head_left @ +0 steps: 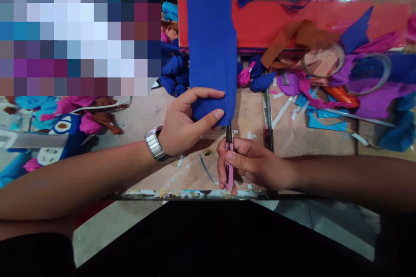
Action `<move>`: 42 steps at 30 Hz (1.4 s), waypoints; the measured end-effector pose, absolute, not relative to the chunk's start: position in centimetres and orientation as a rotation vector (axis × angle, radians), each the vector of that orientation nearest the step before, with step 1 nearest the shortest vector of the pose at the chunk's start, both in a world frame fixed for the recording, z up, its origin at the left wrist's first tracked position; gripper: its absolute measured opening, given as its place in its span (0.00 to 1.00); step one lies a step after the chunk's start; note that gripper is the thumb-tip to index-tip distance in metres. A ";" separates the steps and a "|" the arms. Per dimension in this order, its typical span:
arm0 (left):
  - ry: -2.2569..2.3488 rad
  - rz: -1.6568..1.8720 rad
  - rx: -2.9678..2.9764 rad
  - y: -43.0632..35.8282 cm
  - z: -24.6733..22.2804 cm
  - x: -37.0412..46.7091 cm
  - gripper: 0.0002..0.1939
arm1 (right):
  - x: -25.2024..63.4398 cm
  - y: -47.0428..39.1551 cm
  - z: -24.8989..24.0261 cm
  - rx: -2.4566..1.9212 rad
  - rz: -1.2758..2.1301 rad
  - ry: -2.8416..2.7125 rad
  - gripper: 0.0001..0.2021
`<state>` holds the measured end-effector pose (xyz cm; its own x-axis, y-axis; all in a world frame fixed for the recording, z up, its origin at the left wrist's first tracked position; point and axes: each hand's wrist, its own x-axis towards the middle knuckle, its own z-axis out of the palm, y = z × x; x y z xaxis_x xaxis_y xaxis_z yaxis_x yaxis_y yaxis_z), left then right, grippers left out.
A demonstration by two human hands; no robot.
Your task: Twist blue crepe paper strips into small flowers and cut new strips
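Observation:
A long, wide blue crepe paper strip (211, 43) runs from the top of the view down to the middle of the table. My left hand (183, 121), with a metal-banded watch on its wrist, grips the strip's lower end between thumb and fingers. Below it, my right hand (256, 164) is closed around small scissors (230, 162) with pink handles. Their dark blades point away from me and meet the strip's bottom edge near its right side. Whether the blades have cut into it I cannot tell.
A flat red pack (211, 21) in clear plastic lies behind the hands. To the right are two tape rolls (341, 58), an orange strip (292, 41) and coloured scraps. At left sits a blue-and-white device (61, 138) beside a white cord (100, 106). The table's front edge (195, 194) is near me.

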<state>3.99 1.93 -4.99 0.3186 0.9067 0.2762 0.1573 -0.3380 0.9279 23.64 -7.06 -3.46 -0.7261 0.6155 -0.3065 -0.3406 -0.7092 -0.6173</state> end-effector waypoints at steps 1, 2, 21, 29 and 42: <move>0.966 1.094 1.714 1.9 -5.1 4.0 0.18 | 23.6 -7.1 -3.5 -0.682 2.396 -0.719 0.14; 0.967 1.093 1.698 1.8 -5.1 4.0 0.18 | 23.6 -7.1 -3.5 -0.678 2.396 -0.712 0.14; 0.881 0.930 1.373 1.3 -5.1 3.9 0.18 | 24.0 -7.0 -3.5 -0.739 2.306 -0.796 0.17; 0.905 0.960 1.378 1.2 -4.7 4.3 0.17 | 24.0 -7.1 -3.5 -0.762 2.295 -0.781 0.18; 0.887 0.923 1.281 1.1 -4.7 4.3 0.16 | 24.1 -7.2 -3.6 -0.779 2.296 -0.781 0.17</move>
<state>4.25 1.14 -4.71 0.3810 0.9241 -0.0294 -0.0659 0.0588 0.9961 24.11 -7.16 -3.58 -0.6574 0.6763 -0.3323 -0.3336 -0.6567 -0.6764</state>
